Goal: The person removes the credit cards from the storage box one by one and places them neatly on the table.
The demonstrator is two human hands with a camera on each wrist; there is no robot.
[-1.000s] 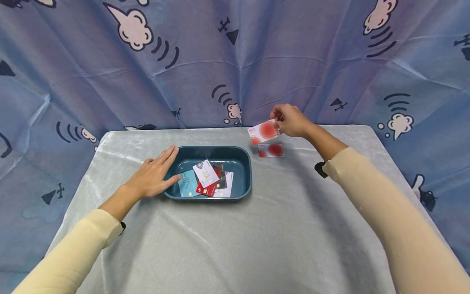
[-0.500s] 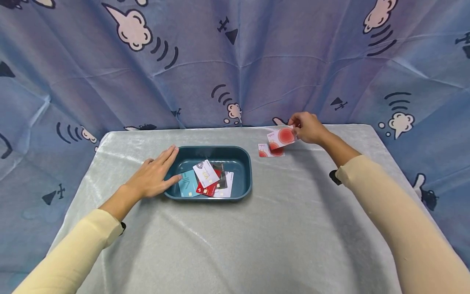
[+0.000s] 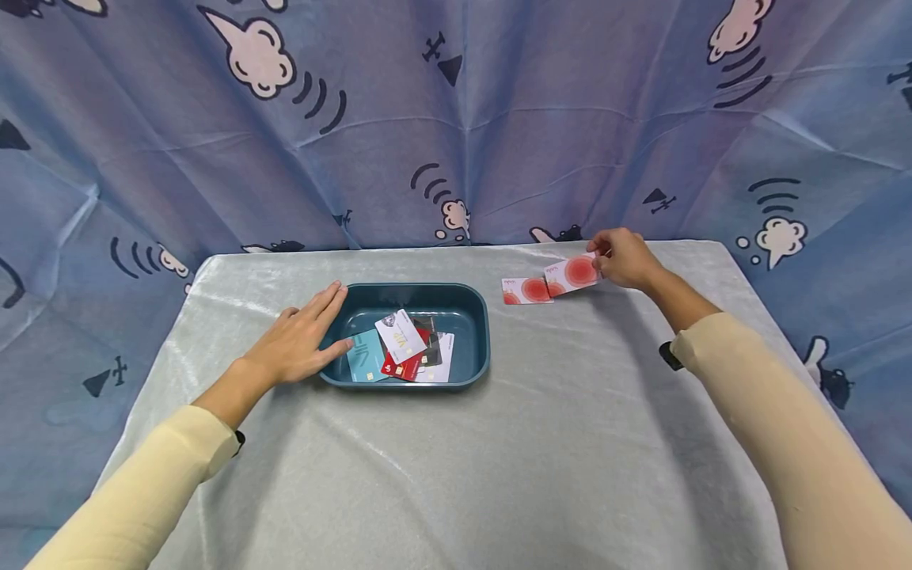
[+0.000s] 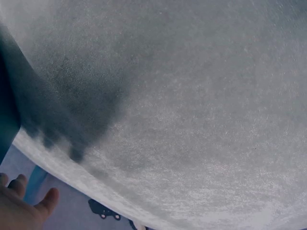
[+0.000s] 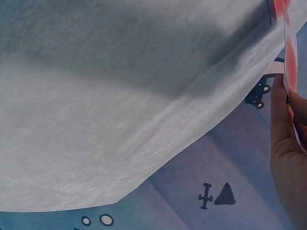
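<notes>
Between thumb and fingers, my right hand pinches the right end of a white card with red circles. That card is tilted, its lower left corner beside a matching red-and-white card lying flat on the table; I cannot tell whether the two touch. In the right wrist view the pinched card shows nearly edge-on. My left hand rests with straight fingers on the left rim of a dark teal tray. Several cards lie overlapping inside, among them a white VIP card and a light blue card.
A pale grey cloth covers the table. Right behind its far edge hangs a blue patterned curtain. The tray stands left of the two red-and-white cards.
My right hand has moved right and slightly down toward the table with the pinched card, from above the flat card to its right side. My left hand and the tray have stayed still.
</notes>
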